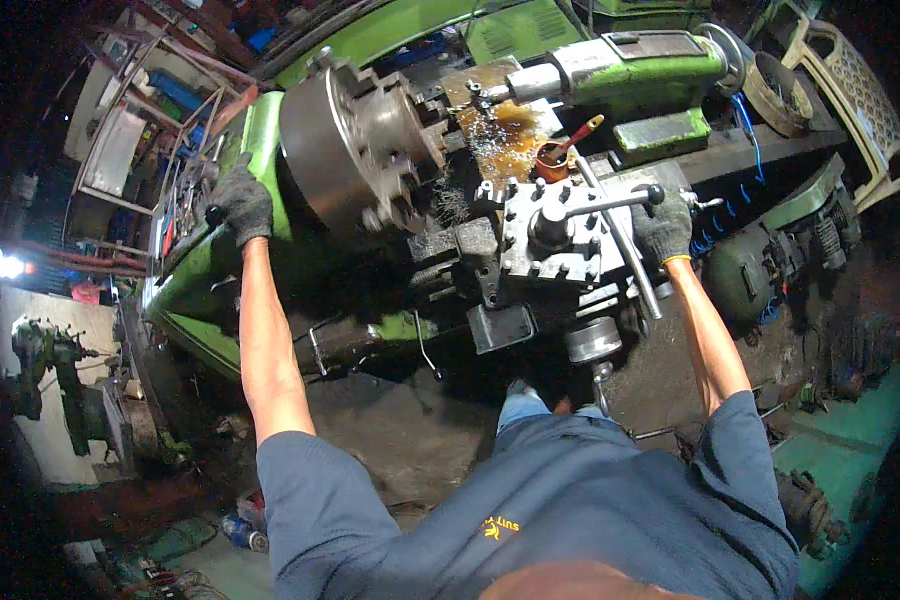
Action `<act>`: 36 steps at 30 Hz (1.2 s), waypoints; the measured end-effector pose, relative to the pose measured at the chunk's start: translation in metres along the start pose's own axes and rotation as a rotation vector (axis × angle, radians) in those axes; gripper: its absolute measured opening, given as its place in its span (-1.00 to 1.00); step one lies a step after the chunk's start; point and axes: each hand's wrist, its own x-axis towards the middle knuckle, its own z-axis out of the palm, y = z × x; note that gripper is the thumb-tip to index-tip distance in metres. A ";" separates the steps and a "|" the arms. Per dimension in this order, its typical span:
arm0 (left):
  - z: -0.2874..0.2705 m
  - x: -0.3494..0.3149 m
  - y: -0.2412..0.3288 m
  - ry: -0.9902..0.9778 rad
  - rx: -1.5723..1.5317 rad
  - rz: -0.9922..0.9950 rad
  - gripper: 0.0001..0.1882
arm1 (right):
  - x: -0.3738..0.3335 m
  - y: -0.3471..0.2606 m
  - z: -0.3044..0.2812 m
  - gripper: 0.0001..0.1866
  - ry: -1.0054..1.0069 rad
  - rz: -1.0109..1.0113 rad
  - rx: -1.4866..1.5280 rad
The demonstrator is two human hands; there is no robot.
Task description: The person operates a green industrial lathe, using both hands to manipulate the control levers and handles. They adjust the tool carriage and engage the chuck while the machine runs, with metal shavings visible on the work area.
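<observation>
My left hand [244,206], in a dark grey work glove, is closed around a lever at the front of the green lathe headstock [262,135]; the lever's black knob [213,215] sticks out beside it. My right hand [664,226], gloved too, is closed on a crank handle [708,204] at the right of the square tool post [528,232]. Its fingertips are partly hidden. Just above it ends the tool post's clamping lever [610,203], tipped with a black knob. Left of the tool post is the large steel chuck [355,145], its jaws looking smeared.
A red pot [552,162] with a brush [582,132] stands behind the tool post, beside an oily plate [500,130] strewn with chips. A long bar [625,245] slants past the tool post. The tailstock [635,68] lies beyond; a plastic chair [855,90] stands far right.
</observation>
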 end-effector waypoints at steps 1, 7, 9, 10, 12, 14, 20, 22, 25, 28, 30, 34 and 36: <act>-0.003 0.000 0.006 -0.100 0.031 -0.062 -0.60 | 0.000 -0.006 -0.005 -0.76 -0.022 0.035 0.006; -0.055 0.012 0.043 0.013 -0.552 -0.286 -0.59 | 0.001 -0.001 -0.004 -0.78 -0.043 -0.021 -0.028; -0.093 0.008 0.086 0.108 -0.587 -0.301 -0.63 | 0.001 -0.007 -0.011 -0.78 -0.032 -0.018 -0.016; -0.123 0.006 0.115 0.085 -0.567 -0.325 -0.67 | 0.001 -0.008 -0.010 -0.78 -0.019 -0.019 -0.004; -0.153 -0.010 0.176 0.091 -0.678 -0.362 -0.74 | -0.003 -0.009 -0.012 -0.79 -0.027 -0.004 -0.007; -0.175 -0.022 0.238 0.066 -0.916 -0.340 -0.79 | 0.003 -0.014 -0.013 -0.81 -0.076 -0.004 -0.011; -0.209 0.014 0.411 -0.191 -1.392 -0.157 -0.85 | -0.003 0.010 -0.008 -0.80 -0.048 -0.014 -0.089; -0.225 0.045 0.442 -0.215 -1.417 -0.053 -0.83 | -0.008 0.012 -0.014 -0.80 -0.077 -0.024 -0.157; -0.211 0.050 0.468 -0.319 -1.173 0.235 -0.80 | -0.005 -0.017 0.007 -0.80 -0.090 -0.090 0.003; -0.195 0.034 0.512 -0.318 -1.018 0.332 -0.78 | -0.018 -0.014 -0.006 -0.80 -0.088 -0.097 0.041; -0.197 0.021 0.543 -0.194 -1.043 0.165 -0.78 | -0.029 -0.008 -0.012 -0.80 -0.098 -0.046 0.049; -0.192 0.025 0.544 -0.517 -0.961 0.100 -0.83 | -0.026 -0.019 -0.001 -0.80 -0.143 -0.091 0.104; -0.193 0.032 0.541 -0.583 -1.002 0.088 -0.83 | -0.028 -0.018 -0.003 -0.80 -0.153 -0.092 0.101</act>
